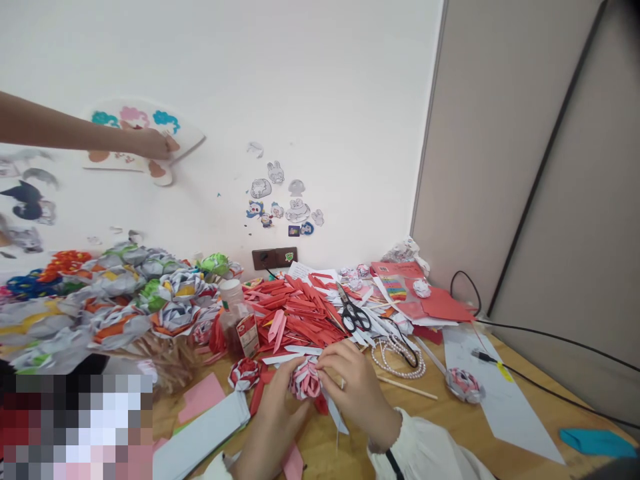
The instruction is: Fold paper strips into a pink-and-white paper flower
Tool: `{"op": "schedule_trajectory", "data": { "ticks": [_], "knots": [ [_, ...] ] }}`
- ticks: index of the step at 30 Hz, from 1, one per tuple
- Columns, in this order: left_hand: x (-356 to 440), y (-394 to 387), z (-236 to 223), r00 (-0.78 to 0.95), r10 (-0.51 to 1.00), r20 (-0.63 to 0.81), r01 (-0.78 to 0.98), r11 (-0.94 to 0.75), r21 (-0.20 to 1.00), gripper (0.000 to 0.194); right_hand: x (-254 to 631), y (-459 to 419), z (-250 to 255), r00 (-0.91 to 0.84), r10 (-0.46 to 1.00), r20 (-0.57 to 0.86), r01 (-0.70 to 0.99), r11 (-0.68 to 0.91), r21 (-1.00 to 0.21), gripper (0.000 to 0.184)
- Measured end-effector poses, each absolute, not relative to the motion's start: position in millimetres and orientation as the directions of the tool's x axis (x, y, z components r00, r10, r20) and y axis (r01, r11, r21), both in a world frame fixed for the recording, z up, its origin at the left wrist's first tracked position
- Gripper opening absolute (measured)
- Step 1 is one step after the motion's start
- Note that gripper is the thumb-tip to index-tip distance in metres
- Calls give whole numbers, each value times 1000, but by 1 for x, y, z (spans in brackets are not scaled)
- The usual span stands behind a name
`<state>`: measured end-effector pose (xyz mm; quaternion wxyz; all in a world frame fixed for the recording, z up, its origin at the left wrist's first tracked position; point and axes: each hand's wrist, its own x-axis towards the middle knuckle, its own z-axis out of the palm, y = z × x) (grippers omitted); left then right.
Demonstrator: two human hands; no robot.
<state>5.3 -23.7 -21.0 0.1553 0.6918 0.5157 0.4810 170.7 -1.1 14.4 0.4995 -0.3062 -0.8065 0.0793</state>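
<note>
Between my two hands sits a pink-and-white folded paper flower [305, 381], above the front of the table. My left hand [275, 410] wraps round its left side, thumb low. From the right, my right hand [353, 383] pinches the flower's upper right edge with its fingertips. White and red paper strips [336, 417] hang just under the flower; how they join it is hidden. To the left of my left hand lies a red-and-white paper flower [245, 373]. Behind my hands spreads a heap of folded red paper strips [295, 307], with black-handled scissors [356, 317] at its right side.
A jar [233, 327] stands left of the heap, near many paper flowers [175, 287]. Bead strings [400, 357], a stick [407, 388], another paper flower [465, 385] and a cable [550, 393] lie right. Another person's hand [155, 143] holds a decorated paper cutout [133, 117] against the wall.
</note>
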Motion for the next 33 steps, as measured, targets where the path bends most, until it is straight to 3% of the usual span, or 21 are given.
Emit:
{"op": "schedule_trajectory", "data": {
  "ticks": [17, 26, 33],
  "knots": [
    [6, -24, -18, 125, 780, 613, 657, -528, 538, 44, 166, -4, 8, -318, 572, 756, 580, 748, -322, 10],
    [4, -22, -23, 129, 764, 633, 684, -530, 500, 45, 166, -4, 8, -305, 591, 747, 545, 751, -372, 10],
    [4, -23, -24, 125, 772, 624, 708, -510, 489, 51, 165, -2, 4, -301, 582, 755, 569, 745, -348, 21]
  ]
}}
